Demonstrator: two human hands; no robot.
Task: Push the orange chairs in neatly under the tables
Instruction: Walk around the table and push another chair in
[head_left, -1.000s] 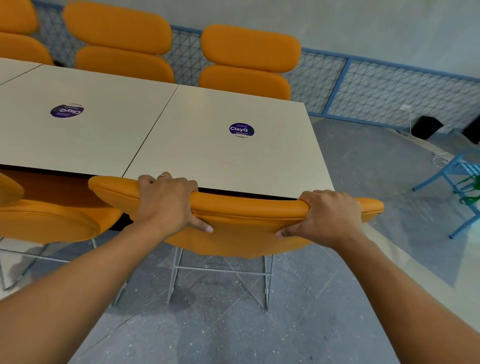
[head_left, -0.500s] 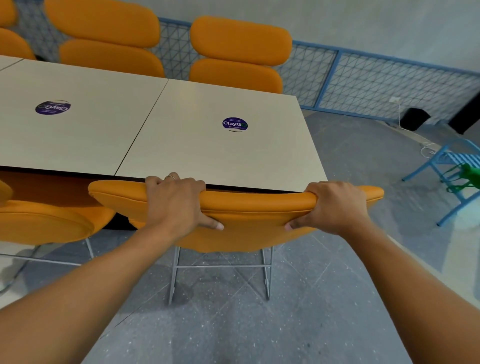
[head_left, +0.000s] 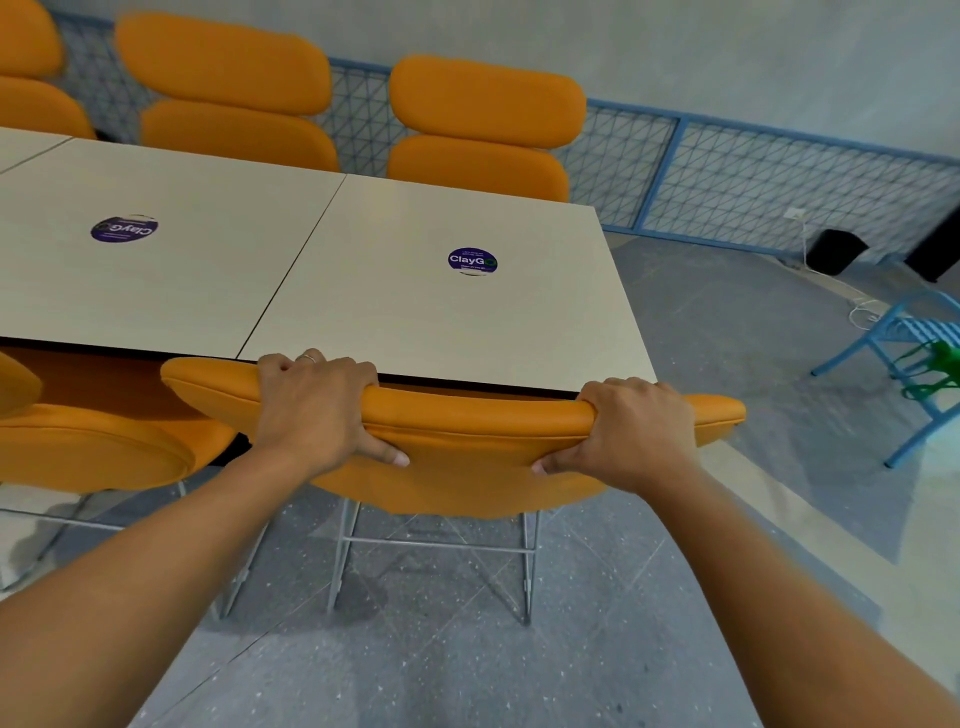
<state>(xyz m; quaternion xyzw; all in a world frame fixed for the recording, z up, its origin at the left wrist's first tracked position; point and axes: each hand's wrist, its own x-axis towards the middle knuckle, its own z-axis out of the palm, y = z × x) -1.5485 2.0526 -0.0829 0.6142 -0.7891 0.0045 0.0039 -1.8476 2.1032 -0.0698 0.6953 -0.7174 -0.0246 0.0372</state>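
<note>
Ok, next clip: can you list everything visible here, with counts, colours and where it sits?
near orange chair: one, orange, backrest at the right table's near edge
neighbour orange chair: one, orange, left of it, partly under the left table
far orange chairs: three, orange, across the tables, leftmost cut off by the frame
tables: two whole plus a sliver, off-white, butted side by side
stickers: two, purple, round, one per whole table top
mesh fence: one, blue frame, along the wall
blue chair: one, right edge, something green on it
black object: one, on the floor by the fence
left hand: grips the near chair's backrest, ring on one finger
right hand: grips the same backrest, further right
</note>
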